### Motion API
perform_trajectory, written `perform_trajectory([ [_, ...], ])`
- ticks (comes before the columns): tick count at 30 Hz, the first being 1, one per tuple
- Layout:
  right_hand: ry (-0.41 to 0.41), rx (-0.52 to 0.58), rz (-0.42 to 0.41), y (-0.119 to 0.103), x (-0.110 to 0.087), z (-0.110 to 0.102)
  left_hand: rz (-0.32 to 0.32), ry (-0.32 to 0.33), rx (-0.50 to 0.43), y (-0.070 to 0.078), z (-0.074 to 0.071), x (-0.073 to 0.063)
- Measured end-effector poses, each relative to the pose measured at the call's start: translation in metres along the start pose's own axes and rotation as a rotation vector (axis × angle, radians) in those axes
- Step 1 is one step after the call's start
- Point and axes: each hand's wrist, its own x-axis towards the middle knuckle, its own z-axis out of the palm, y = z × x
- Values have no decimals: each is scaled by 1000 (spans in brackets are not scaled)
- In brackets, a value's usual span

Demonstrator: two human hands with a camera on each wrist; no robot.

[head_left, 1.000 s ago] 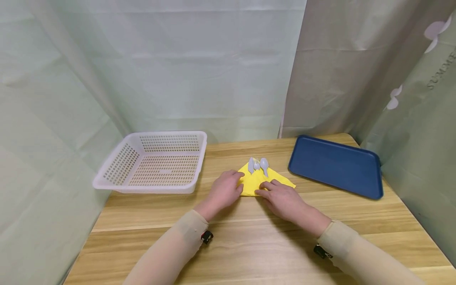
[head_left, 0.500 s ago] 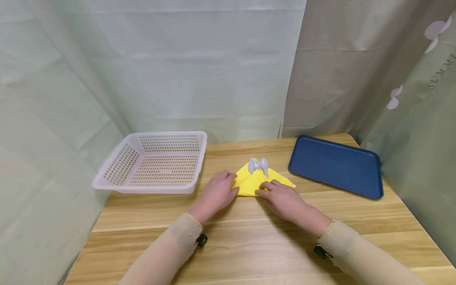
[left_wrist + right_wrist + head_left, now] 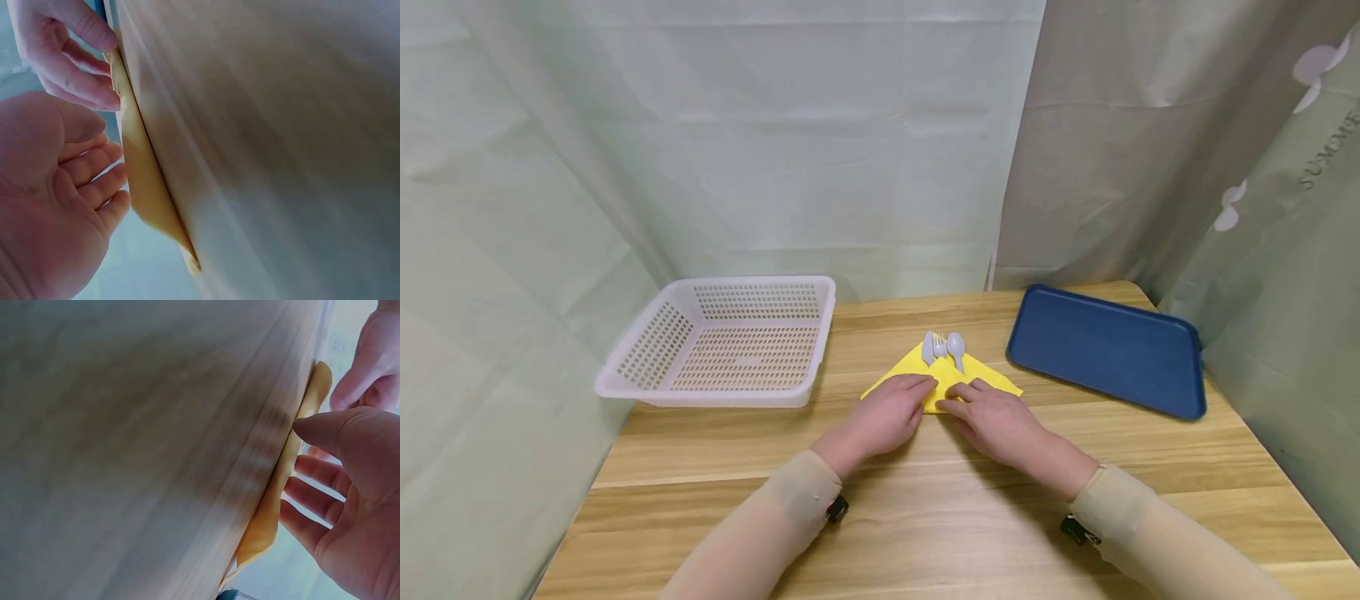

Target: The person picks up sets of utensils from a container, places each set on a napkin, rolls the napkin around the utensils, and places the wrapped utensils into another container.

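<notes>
A yellow napkin point(image 3: 983, 377) lies on the table, its near edge folded up over the handles of a plastic knife point(image 3: 928, 348), fork point(image 3: 940, 345) and spoon point(image 3: 956, 347). The tops of the three point away from me. My left hand point(image 3: 891, 414) reaches over the napkin's left part, fingers loosely bent near its middle. In the left wrist view its fingertips come right up to the yellow fold. My right hand point(image 3: 995, 423) rests its thumb and spread fingers on the napkin's near edge, seen as a low yellow ridge point(image 3: 259, 528) in the right wrist view.
A white perforated basket point(image 3: 820, 367) stands at the back left of the wooden table point(image 3: 910, 517). At the back right lies a blue tray point(image 3: 1108, 350). Curtains point(image 3: 790, 150) hang behind and on both sides.
My left hand first drew back slightly left along the napkin, then moved right toward its middle, uncovering the left corner. My right hand, the cutlery, basket and tray have stayed in place.
</notes>
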Motion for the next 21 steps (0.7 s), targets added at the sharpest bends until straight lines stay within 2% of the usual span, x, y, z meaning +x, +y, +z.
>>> perform_trajectory([
  [5, 8, 10, -8, 0, -1, 0, 24, -63, -13, 4, 1, 7],
  [11, 14, 23, -12, -1, -3, -2, 8, -119, -34, 5, 2, 13],
  [17, 16, 43, -16, 0, -6, -4, -6, -148, -32, 4, 3, 17],
  [21, -30, 103, 18, 3, -10, -8, -2, -155, -21, 4, 2, 19],
])
